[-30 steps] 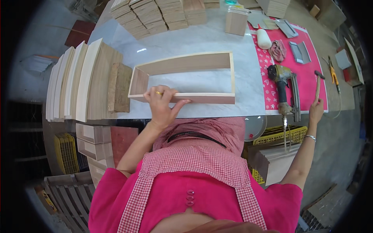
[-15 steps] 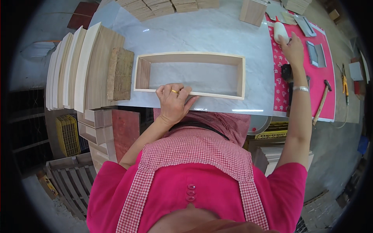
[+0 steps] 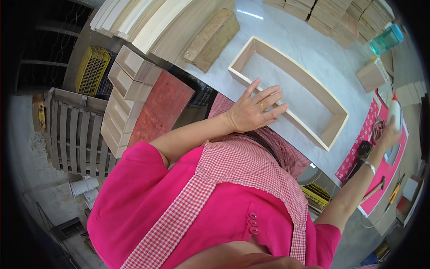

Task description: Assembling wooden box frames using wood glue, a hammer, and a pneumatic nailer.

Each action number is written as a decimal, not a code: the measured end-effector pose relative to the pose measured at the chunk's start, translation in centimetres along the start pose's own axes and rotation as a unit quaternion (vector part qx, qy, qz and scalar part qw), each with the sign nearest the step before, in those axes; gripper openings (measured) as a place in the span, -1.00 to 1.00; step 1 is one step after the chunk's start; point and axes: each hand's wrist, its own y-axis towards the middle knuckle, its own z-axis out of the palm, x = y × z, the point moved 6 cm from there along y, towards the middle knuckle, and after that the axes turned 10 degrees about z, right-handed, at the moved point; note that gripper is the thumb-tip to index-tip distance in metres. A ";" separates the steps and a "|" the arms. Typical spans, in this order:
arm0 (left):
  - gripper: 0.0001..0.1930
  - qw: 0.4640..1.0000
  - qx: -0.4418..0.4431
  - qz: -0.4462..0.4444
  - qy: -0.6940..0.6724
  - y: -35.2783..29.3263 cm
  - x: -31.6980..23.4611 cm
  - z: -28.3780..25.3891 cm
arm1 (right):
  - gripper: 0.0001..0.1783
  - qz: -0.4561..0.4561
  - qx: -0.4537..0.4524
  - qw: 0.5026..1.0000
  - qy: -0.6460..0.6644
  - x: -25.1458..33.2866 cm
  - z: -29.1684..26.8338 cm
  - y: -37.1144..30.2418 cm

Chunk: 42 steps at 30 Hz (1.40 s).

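A pale rectangular wooden frame [image 3: 309, 83] lies flat on the grey-white table, and the tabletop shows through its middle. My left hand [image 3: 257, 107], with a gold ring on one finger, has its fingers stretched and spread over the frame's near long side; it does not grip the wood. Out at the right, my right hand [image 3: 390, 132] is wrapped round a white squeeze bottle [image 3: 394, 111] with a red tip, held tip up above the pink mat.
A rough wooden block [image 3: 212, 40] and stacked boards [image 3: 163, 24] stand left of the frame. At the right are a teal bottle [image 3: 387, 39], a small wood stack [image 3: 373, 75], a black tool [image 3: 363, 149] and a hammer [image 3: 375, 190]. A red board [image 3: 162, 107] is below left.
My view has swung left, so the table appears tilted. My right hand has closed round the white bottle and lifted it. My left hand's fingers have spread from their curl on the frame's edge.
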 end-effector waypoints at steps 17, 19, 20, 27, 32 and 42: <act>-0.49 0.996 -0.078 -0.013 -0.046 0.7 2.2 -0.7 | -0.51 -0.035 0.191 0.809 0.556 16.1 -3.9 -27.3; -0.50 0.991 -0.099 -0.092 -0.010 0.6 5.3 -2.6 | -0.50 -0.029 0.217 0.801 0.557 16.5 -3.3 -28.6; -0.51 0.981 -0.092 -0.171 0.011 0.4 7.6 -3.2 | -0.50 -0.018 0.230 0.794 0.562 16.6 -3.1 -29.0; -0.54 0.967 0.053 -0.247 -0.045 1.0 14.9 -2.8 | -0.52 -0.004 0.222 0.813 0.538 16.5 -2.5 -29.9; -0.51 0.970 0.084 -0.228 -0.006 1.4 14.7 -2.2 | -0.52 0.001 0.236 0.814 0.531 16.2 -2.0 -29.9; -0.46 0.984 -0.004 -0.176 0.029 0.7 13.1 -5.2 | -0.48 0.015 0.228 0.798 0.557 15.1 -2.1 -29.4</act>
